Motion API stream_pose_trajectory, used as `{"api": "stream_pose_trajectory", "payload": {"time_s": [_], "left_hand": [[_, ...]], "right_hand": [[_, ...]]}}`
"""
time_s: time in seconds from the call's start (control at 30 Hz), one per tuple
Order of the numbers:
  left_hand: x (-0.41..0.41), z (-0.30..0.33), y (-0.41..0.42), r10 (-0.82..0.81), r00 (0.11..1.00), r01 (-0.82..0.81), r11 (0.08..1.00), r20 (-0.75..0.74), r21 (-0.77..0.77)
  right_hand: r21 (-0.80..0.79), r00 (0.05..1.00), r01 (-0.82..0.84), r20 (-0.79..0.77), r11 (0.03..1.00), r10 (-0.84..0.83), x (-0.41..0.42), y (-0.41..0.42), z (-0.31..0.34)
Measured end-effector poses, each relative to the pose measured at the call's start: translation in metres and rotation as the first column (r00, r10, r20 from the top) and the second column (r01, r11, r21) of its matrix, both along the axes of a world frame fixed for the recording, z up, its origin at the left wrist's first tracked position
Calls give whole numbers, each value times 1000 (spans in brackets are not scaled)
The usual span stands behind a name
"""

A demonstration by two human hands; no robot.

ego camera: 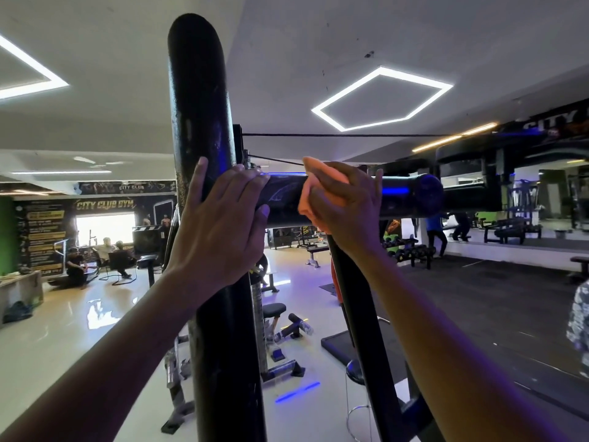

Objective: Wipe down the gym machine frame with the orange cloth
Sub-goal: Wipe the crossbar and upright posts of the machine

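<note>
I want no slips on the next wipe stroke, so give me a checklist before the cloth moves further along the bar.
1. Orange cloth gripped by right hand: ok.
2. Cloth touching the horizontal bar: ok.
3. Left hand braced at the joint with the upright post: ok.
4. Bar to the right of the cloth free of obstacles: ok.
5. Cable above the bar clear of the hands: ok.
6. Bar behind the cloth already clean: cannot tell.

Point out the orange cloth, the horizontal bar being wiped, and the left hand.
orange cloth (307, 193): head view, left edge of cloth beside the fingers.
horizontal bar (411, 194): head view, glossy rounded end.
left hand (223, 212): head view, back of the hand.
</note>
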State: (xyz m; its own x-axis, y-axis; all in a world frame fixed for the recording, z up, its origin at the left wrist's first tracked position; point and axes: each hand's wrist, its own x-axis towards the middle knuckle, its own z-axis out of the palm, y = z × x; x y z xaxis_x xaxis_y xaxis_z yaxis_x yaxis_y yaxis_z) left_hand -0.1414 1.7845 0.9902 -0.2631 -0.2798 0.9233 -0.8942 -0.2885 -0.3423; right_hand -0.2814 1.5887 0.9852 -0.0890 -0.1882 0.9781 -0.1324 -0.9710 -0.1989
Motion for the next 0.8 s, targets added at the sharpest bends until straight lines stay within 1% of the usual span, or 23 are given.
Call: {"api": "stream_pose_trajectory", "payload": {"time_s": [0.07,0.17,0.3,0.43,0.53,0.57,0.63,0.67,0.7,0.8], "left_hand": [[0,1,0,5,1000,-5,1000,1,1],[0,0,0,2,1000,-2,1000,6,-4],[0,1,1,1,1000,-1,1000,3,1],[0,0,1,-1,1000,1,1000,4,-1],[0,0,2,-2,1000,2,1000,4,2],[1,-1,1,3,1000,-3,1000,0,-2],[-1,0,0,6,1000,-6,1000,0,-9],[-1,0,0,-1,1000,1,1000,0,-2],[-1,-1,0,-7,1000,7,1000,-2,6],[1,0,1,-1,1000,1,1000,1,11]], "right_hand": [[26,1000,-10,0,1000,10,6,8,-1],[-24,999,2,-49,1000,-3,9,12,-5],[53,998,-37,42,998,35,1,2,0],[33,999,-27,32,999,26,2,0,-2],[71,992,-57,119,996,48,-6,-10,1],[55,994,-41,108,998,35,-4,-8,2],[-1,1000,12,22,1000,-12,4,1,2],[-11,1000,13,-8,1000,-14,5,4,2],[-2,1000,-3,-4,1000,3,2,5,3],[81,993,-74,102,994,66,-6,1,7]]}}
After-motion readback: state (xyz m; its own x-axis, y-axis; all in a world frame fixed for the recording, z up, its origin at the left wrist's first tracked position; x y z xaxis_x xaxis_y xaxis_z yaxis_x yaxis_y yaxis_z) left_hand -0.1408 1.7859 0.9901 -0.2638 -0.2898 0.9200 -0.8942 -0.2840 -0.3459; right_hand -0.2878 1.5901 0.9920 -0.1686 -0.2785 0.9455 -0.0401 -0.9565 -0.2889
